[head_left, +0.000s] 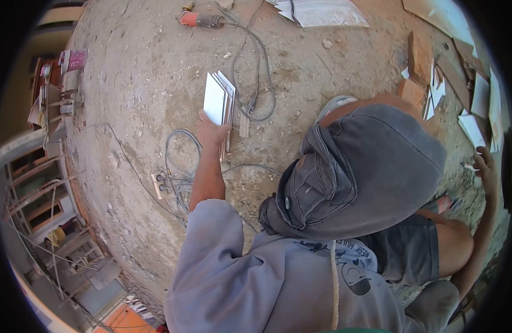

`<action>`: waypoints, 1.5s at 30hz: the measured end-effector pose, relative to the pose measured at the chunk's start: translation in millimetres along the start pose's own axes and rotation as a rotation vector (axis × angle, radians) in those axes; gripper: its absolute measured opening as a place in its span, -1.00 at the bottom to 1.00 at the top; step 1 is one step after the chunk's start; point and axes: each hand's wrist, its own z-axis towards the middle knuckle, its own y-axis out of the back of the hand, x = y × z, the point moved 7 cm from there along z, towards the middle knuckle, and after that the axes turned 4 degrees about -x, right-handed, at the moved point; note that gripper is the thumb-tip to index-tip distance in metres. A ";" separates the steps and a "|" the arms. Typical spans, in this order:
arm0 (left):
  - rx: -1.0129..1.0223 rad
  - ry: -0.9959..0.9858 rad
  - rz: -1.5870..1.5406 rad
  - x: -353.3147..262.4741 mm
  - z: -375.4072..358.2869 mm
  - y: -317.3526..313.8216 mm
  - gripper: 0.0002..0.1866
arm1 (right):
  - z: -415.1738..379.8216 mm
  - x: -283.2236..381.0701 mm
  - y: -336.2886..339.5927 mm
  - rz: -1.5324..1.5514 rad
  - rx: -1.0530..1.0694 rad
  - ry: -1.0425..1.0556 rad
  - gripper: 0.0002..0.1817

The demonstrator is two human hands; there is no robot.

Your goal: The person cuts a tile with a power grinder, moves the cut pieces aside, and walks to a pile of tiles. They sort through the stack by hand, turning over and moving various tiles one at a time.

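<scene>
My left hand (213, 132) is closed around the near end of a small stack of white tiles (216, 100), held on edge over the dirt floor. The tiles fan slightly apart at their far end. Far out to the right, my right hand (483, 166) has its fingers bent at the lower end of a white tile piece (471, 130). More cut tile pieces (480, 95) lie just beyond that hand. Between my arms, my bent leg in dark grey shorts (378, 166) fills much of the view.
A red and grey power tool (200, 20) lies at the top, its cable (271, 83) looping toward me. Coiled wire and a socket strip (157, 186) sit left of my forearm. Orange bricks (420, 58) stand at the right, and white sheets (328, 12) lie at the top.
</scene>
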 end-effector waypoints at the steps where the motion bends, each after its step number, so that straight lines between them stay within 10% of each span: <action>1: 0.008 -0.015 0.022 0.2 0.7 7.5 0.16 | -0.1 -9.3 -0.3 0.003 0.022 -0.013 -0.52; 18: 0.355 -0.113 -0.746 20.3 30.2 -5.0 -0.16 | -4.7 -41.3 -1.5 -0.020 -0.002 -0.078 -0.54; 45: 0.386 -0.063 -0.699 27.7 34.7 -13.5 0.05 | -23.1 0.3 5.3 0.052 0.057 -0.092 -0.55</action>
